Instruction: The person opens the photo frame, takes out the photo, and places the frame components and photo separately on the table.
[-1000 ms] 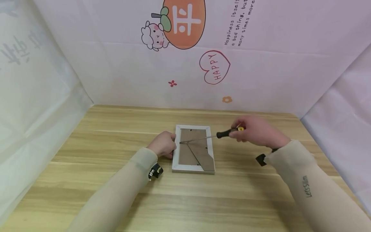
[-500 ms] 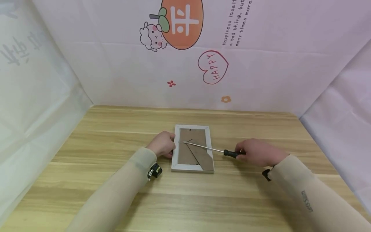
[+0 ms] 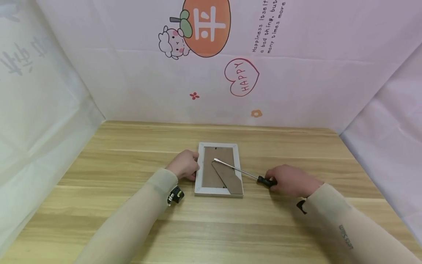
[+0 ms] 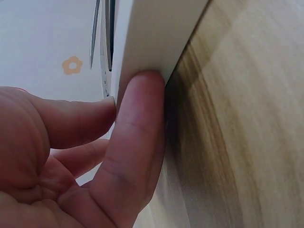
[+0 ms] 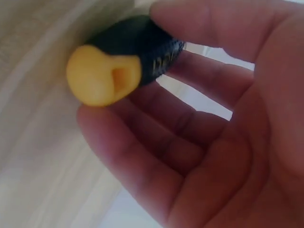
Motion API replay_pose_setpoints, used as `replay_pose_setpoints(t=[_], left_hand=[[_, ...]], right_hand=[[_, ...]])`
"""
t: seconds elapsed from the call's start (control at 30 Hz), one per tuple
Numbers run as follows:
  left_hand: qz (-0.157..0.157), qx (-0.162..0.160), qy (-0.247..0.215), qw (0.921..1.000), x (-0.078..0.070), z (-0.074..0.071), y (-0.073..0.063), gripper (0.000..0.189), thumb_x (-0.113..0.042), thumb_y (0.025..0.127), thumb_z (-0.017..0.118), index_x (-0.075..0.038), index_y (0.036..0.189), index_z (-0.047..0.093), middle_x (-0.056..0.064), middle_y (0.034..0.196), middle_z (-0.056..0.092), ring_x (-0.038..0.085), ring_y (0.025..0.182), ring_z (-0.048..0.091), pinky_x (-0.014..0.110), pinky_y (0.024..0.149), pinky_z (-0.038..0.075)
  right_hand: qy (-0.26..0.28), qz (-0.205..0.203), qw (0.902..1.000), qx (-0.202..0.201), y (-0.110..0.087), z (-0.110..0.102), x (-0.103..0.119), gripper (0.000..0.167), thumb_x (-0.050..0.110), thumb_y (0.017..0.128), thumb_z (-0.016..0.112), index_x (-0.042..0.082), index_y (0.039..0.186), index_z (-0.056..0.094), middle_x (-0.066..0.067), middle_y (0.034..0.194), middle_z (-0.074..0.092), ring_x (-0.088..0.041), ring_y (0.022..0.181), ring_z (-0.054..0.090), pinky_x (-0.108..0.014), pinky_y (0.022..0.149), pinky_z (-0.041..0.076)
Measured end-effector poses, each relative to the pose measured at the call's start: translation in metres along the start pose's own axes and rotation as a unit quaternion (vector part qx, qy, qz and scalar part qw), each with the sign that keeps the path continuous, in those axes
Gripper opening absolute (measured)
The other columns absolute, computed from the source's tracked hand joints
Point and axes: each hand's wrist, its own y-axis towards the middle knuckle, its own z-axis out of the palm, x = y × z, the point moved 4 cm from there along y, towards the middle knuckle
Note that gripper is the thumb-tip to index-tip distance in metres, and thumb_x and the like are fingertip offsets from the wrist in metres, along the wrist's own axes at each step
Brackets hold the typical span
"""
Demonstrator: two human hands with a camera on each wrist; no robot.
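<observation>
A white picture frame [image 3: 211, 191] lies back up on the table, its brown backing board [image 3: 211, 176] showing. My left hand [image 3: 185, 165] holds the frame's left side; in the left wrist view the thumb [image 4: 85, 123] is at the top edge and a finger [image 4: 142, 102] presses the side wall [image 4: 156, 38]. To the right, my right hand [image 3: 291, 179] grips a flat-tipped screwdriver [image 3: 235, 168] by its black handle [image 3: 266, 182]. The metal shaft crosses the frame's right rim, its tip over the backing. The right wrist view shows the handle's yellow end [image 5: 90, 78] between thumb and fingers.
The wood-grain table [image 3: 211, 227] extends around the frame. White printed cloth [image 3: 132, 80] stands along the back, with more cloth at the left [image 3: 43, 110] and right [image 3: 392, 121] sides.
The screwdriver tip has moved rightward from the frame's left inner edge to over the backing board. My right hand has come lower, toward me. My left hand keeps its hold.
</observation>
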Motion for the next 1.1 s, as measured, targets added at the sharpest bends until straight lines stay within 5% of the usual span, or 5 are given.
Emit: replay_pose_setpoints(t=[0.23,0.53,0.87,1.1], left_hand=[[-0.003,0.002,-0.003,1.0000,0.001,0.001,0.000,0.010,0.010,0.089,0.053,0.002,0.095,0.054,0.017,0.094,0.056,0.025,0.069,0.063,0.028,0.059,0.059],[-0.004,-0.001,-0.009,1.0000,0.001,0.001,0.000,0.046,0.009,0.089,0.053,0.003,0.135,0.055,0.021,0.116,0.057,0.025,0.070,0.063,0.028,0.060,0.059],[0.015,0.006,-0.003,0.9999,-0.002,0.003,0.000,0.012,0.009,0.089,0.052,0.004,0.099,0.056,0.018,0.096,0.056,0.025,0.069,0.062,0.028,0.059,0.059],[0.011,0.002,0.001,0.9999,0.000,0.000,0.000,0.025,0.010,0.088,0.051,0.005,0.111,0.059,0.016,0.095,0.057,0.025,0.068,0.062,0.029,0.058,0.059]], right_hand=[[-0.002,0.024,0.9991,-0.036,-0.014,0.000,-0.015,0.018,0.008,0.081,0.071,0.018,0.077,0.057,0.007,0.069,0.050,-0.013,0.063,0.046,-0.032,0.058,0.040],[-0.008,0.096,0.9931,-0.067,-0.047,-0.007,-0.055,0.020,0.006,0.075,0.066,0.016,0.067,0.050,0.005,0.061,0.045,-0.014,0.057,0.042,-0.031,0.053,0.035],[0.013,0.137,0.9899,-0.033,-0.081,-0.004,-0.079,0.020,0.006,0.076,0.065,0.015,0.064,0.051,0.005,0.057,0.048,-0.014,0.053,0.045,-0.031,0.052,0.038],[0.006,0.152,0.9883,-0.015,-0.079,-0.006,-0.079,0.019,0.007,0.080,0.062,0.015,0.065,0.053,0.003,0.058,0.048,-0.015,0.053,0.045,-0.032,0.052,0.038]])
